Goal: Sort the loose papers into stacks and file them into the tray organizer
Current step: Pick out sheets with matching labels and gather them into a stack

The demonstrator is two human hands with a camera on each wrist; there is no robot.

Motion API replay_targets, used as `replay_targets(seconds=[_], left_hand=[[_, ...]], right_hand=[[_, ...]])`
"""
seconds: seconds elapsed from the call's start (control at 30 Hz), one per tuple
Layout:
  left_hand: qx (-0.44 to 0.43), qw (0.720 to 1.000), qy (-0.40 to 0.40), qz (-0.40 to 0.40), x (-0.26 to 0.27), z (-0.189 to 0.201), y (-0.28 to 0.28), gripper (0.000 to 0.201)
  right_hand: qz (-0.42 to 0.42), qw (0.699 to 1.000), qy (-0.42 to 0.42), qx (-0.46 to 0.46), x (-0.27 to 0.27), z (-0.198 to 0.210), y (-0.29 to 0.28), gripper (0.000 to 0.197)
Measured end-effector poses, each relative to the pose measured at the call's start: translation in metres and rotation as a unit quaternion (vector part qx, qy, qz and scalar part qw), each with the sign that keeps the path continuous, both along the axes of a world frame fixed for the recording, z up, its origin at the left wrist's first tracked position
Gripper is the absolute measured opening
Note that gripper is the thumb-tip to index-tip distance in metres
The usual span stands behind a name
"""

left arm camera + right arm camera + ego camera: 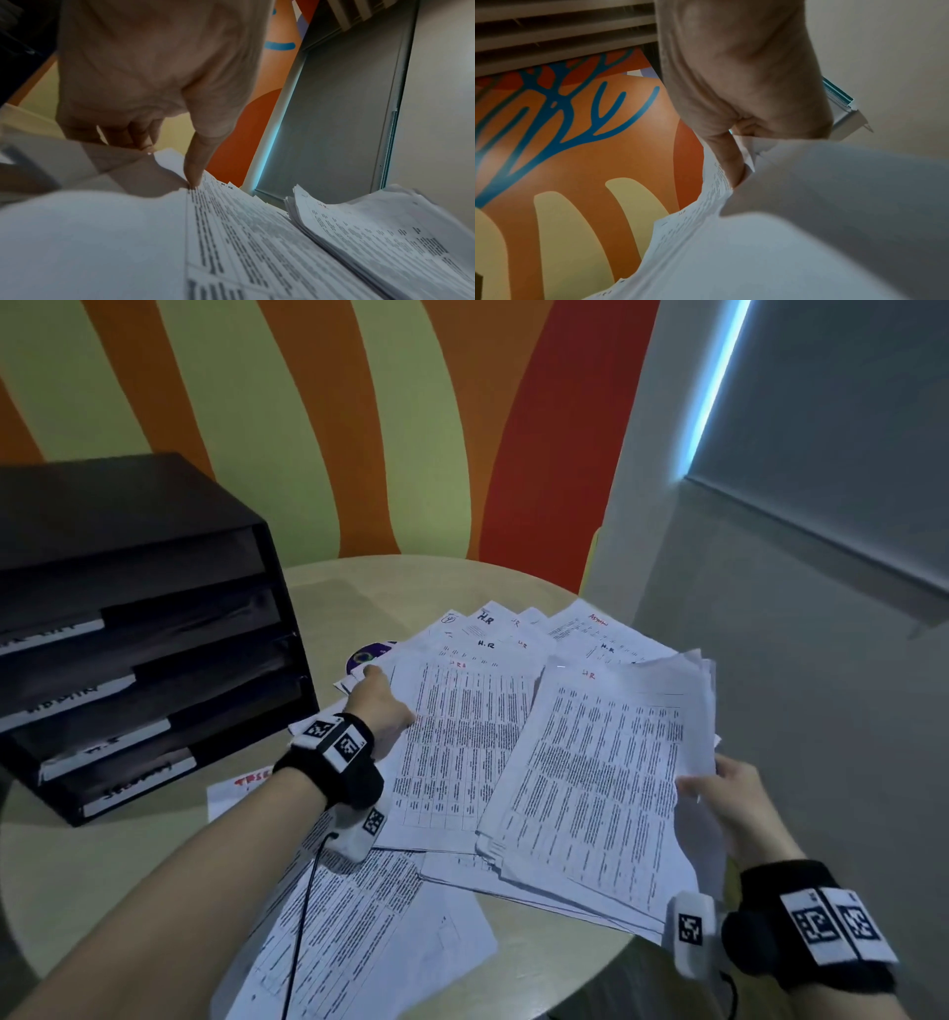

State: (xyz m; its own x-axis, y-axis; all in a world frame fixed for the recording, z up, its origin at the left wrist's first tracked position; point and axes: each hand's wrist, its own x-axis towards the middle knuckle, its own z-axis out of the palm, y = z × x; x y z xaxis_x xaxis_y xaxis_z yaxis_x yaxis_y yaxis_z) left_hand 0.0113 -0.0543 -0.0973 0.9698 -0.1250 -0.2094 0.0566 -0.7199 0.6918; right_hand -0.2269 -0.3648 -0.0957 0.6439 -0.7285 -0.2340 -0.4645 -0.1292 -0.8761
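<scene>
Printed sheets marked "HR" lie fanned across the round table [354, 588]. My left hand [382, 703] pinches the left edge of the fanned sheets [462, 737]. In the left wrist view its thumb [192, 168] lies on top of those sheets [244, 233] and the fingers curl beneath. My right hand [724, 793] holds a thick stack of papers [601, 788] by its right edge, lifted over the table's right side. Its thumb [731, 166] presses on top of the stack [782, 243]. The black tray organizer [128, 634] stands at the left, with white labels on its tray fronts.
More loose sheets [359, 916] lie near the table's front edge under my left forearm, one with red writing [241, 785] beside the organizer. A purple round object [367, 654] peeks out behind the papers. A striped wall is behind the table, and grey floor lies to the right.
</scene>
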Motion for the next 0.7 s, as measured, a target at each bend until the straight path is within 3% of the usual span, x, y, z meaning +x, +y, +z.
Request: replay_targets(seconds=[0.07, 0.1, 0.27, 0.4, 0.53, 0.63, 0.7], left_hand=[[0.034, 0.999, -0.028, -0.023, 0.003, 0.0, -0.001, 0.035], [0.04, 0.998, -0.037, -0.034, 0.004, 0.001, -0.001, 0.027], [0.027, 0.996, -0.069, -0.057, 0.012, -0.012, -0.004, 0.057], [-0.03, 0.997, -0.034, -0.062, 0.006, -0.007, -0.009, 0.017], [-0.108, 0.989, -0.088, -0.039, 0.016, -0.002, -0.006, 0.016], [-0.268, 0.947, -0.159, 0.08, 0.017, 0.022, -0.002, 0.034], [-0.33, 0.914, -0.2, 0.127, 0.022, 0.045, 0.008, 0.035]], right_hand=[[0.004, 1.0, 0.001, 0.003, 0.001, 0.0, 0.0, 0.011], [0.004, 1.0, -0.001, 0.003, 0.001, 0.001, 0.001, 0.01], [-0.004, 1.0, 0.006, 0.003, 0.003, 0.0, 0.004, 0.007], [-0.005, 1.0, 0.012, 0.0, 0.005, -0.001, 0.005, 0.011], [-0.003, 1.0, 0.013, 0.0, 0.004, 0.001, 0.008, 0.011], [0.001, 1.0, 0.005, 0.011, 0.003, 0.004, 0.012, 0.009], [0.002, 1.0, 0.002, 0.018, 0.003, 0.002, 0.012, 0.005]])
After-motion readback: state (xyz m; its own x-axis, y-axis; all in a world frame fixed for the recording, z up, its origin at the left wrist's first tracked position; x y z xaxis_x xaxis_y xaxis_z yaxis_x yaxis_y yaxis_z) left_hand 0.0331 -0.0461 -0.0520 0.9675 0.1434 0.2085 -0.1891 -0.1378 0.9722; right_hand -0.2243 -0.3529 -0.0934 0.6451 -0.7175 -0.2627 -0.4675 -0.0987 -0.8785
